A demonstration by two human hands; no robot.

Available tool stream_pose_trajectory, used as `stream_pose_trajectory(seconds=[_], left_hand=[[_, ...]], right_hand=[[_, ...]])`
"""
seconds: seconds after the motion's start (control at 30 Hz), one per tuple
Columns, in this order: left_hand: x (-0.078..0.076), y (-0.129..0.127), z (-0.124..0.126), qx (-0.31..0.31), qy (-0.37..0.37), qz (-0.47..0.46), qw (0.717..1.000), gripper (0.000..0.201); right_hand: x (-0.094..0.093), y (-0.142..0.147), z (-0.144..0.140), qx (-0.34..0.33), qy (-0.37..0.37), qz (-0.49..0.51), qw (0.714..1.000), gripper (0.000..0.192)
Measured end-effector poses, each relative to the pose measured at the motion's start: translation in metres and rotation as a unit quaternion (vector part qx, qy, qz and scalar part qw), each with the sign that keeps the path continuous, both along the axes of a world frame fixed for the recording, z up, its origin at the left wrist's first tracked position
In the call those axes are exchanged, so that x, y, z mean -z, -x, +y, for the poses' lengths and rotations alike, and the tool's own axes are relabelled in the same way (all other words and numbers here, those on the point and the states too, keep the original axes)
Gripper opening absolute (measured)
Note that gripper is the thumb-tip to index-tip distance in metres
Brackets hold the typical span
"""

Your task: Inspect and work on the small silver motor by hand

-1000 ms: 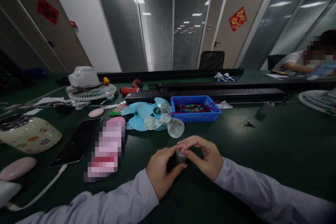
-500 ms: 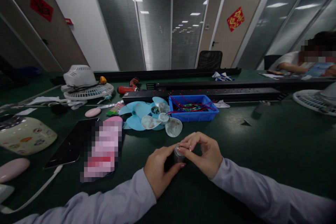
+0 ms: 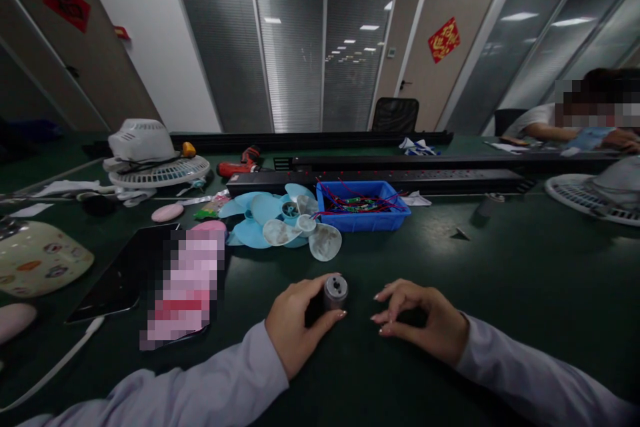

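Your left hand pinched the small grey motor — its body mostly hidden behind your fingers, no label readable. Your right hand rested just beside it, apart, fingers loosely curled — empty.

silver motor, blue bin, green table

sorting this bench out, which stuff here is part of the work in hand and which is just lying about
In hand:
- small grey metal cylinder motor, gripped by the left hand
- right hand, beside it, apart, holding nothing visible

Lying about:
- light blue plastic fan blades
- blue plastic bin of red wires
- white fan grille
- red drill
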State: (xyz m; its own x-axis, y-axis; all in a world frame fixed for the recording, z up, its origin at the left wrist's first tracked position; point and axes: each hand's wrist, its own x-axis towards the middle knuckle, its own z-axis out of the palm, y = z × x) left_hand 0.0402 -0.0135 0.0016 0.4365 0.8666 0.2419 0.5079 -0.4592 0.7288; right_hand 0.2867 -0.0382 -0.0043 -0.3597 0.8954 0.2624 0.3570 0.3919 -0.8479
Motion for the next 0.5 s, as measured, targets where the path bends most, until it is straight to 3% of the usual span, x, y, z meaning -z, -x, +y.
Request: stream_pose_trajectory(seconds=[0.27,0.4,0.5], left_hand=[[0.003,0.001,0.001,0.001,0.003,0.014,1.000,0.043],[0.002,-0.001,-0.001,-0.007,-0.008,0.003,1.000,0.043],[0.001,-0.002,-0.001,-0.003,-0.013,0.002,1.000,0.041]], right_hand=[[-0.001,0.004,0.004,-0.002,-0.055,-0.039,0.998,0.013],[-0.006,0.017,0.014,0.062,-0.159,0.080,0.982,0.019],[-0.012,0.039,0.024,0.070,-0.230,0.151,0.959,0.026]])
